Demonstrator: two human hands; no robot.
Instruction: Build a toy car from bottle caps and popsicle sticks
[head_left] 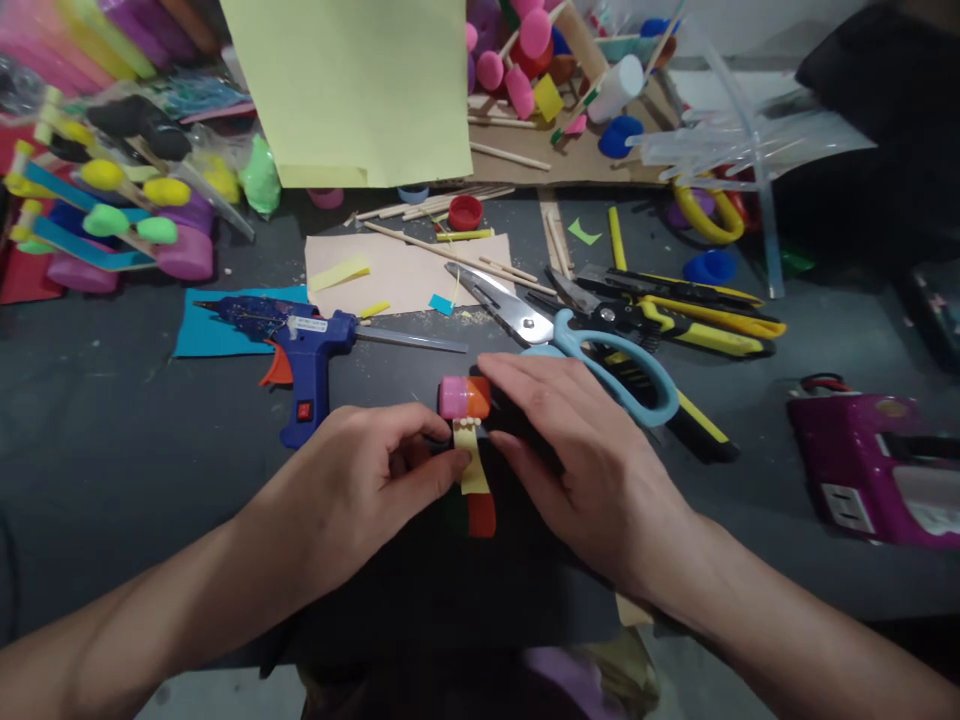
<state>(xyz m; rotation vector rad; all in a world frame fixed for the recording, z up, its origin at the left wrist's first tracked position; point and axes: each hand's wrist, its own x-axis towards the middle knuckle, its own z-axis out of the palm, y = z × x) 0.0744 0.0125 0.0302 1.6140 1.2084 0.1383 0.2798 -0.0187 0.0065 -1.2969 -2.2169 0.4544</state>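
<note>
A small craft piece lies at the middle of the table, with a pink and orange plastic cap (465, 398) at its far end. Below the cap, a row of small pale stick ends borders a pale yellow paper strip (471, 465). An orange-red strip (482, 516) shows under the near end. My left hand (390, 460) pinches the yellow strip's left side, thumb on it and fingers curled. Beside the piece on its right, my right hand (577, 440) has its fingers stretched out and thumb apart. Whether its fingertips touch the cap I cannot tell.
A blue glue gun (311, 345) lies at left, partly on blue sheet. Light-blue-handled scissors (525, 322) lie beyond my right hand, near yellow-and-black pliers (675, 320). A yellow sheet (360, 90) and foam pieces sit behind. A purple power box (862, 465) stands at right.
</note>
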